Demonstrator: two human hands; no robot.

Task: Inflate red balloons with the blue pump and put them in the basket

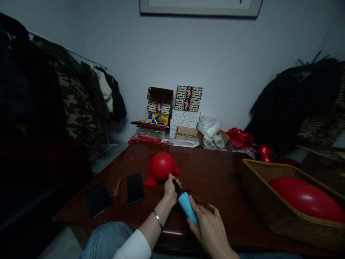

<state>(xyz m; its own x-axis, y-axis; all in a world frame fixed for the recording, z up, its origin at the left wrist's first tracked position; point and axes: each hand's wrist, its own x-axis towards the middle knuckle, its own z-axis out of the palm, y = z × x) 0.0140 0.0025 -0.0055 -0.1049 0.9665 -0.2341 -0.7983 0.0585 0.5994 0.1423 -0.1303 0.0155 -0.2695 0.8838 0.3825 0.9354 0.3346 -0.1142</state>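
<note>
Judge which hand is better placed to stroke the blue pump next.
Right, probably. The right hand wraps the barrel of the blue pump, while the left hand is pinched at the nozzle where the neck of the red balloon meets it, so it is occupied.

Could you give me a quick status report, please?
Left hand pinches red balloon onto blue pump. Right hand grips pump body. Black phone beside, untouched.

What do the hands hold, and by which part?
The right hand grips the pump by its blue body; the left hand pinches the balloon by its neck, at the pump's tip.
</note>
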